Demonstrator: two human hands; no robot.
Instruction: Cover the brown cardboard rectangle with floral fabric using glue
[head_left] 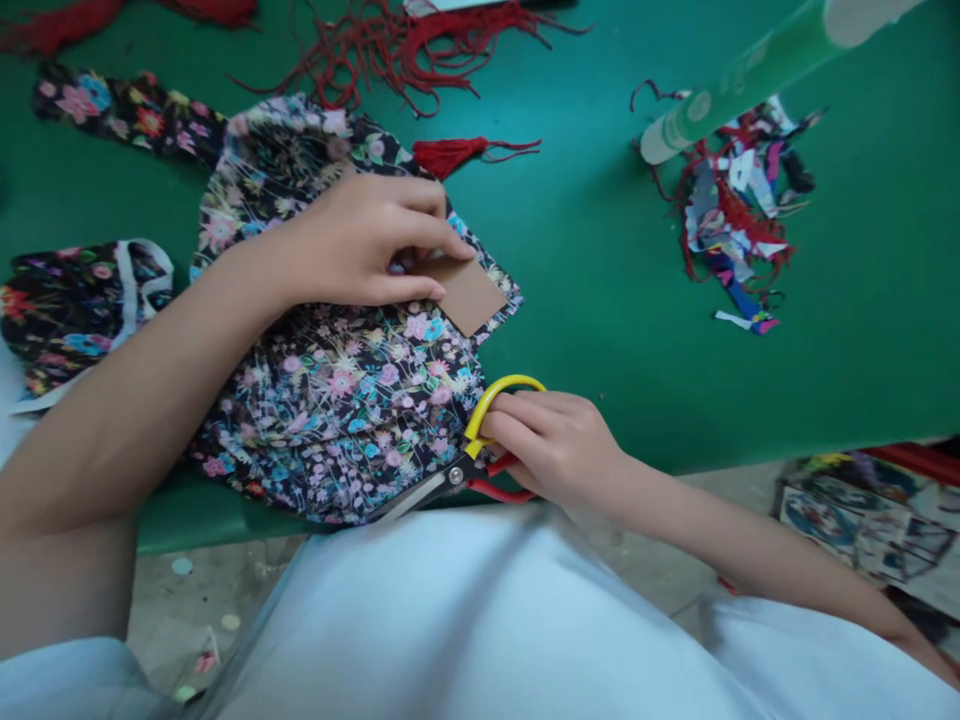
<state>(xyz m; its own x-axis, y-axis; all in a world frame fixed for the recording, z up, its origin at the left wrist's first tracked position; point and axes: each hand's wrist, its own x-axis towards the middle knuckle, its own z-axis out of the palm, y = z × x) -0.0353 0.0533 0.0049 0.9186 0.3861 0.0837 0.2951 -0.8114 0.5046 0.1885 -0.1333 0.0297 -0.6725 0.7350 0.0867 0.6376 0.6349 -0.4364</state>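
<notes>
Holding a brown card (474, 297) between thumb and fingers, the left hand (379, 240) rests on the floral fabric (352, 380), the card jutting out at its four o'clock. The right hand (559, 435), at the card's five o'clock, grips scissors (457, 475) whose blades point to eight o'clock. A red tassel (446, 156) lies at the left hand's one o'clock.
</notes>
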